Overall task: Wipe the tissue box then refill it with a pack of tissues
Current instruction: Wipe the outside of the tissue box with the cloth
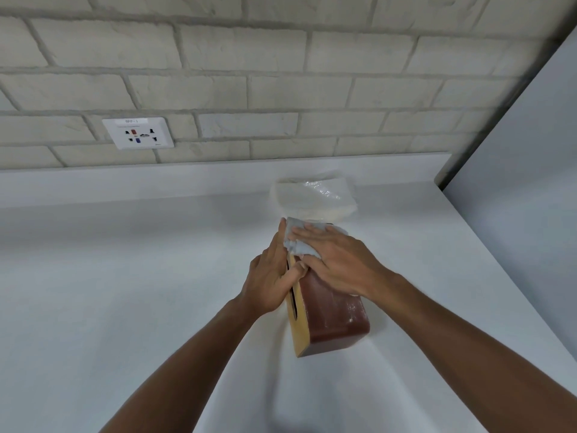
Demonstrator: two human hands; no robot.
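Box point(331, 310): brown, lying on its side on the counter, just off view centre toward 5 o'clock; pale slotted face turned to 9 o'clock, brown side up.

Wall point(281, 73): pale brick, across 12 o'clock.

Counter point(125, 276): white, runs from 9 to 3 o'clock.

Panel point(530, 151): plain grey, upright at 3 o'clock.

Pack point(312, 198): white tissues in clear wrap, at the box's 12 o'clock end, just beside it; contact cannot be told.

Right hand point(334, 260): flat, fingers straight, pressing the cloth onto the brown side.

Left hand point(271, 282): fingers straight against the slotted face, thumb bent toward its upper edge.

Cloth point(296, 242): grey-blue, bunched under the right hand's fingers.

Socket point(138, 133): white plate on the wall, 10 o'clock.
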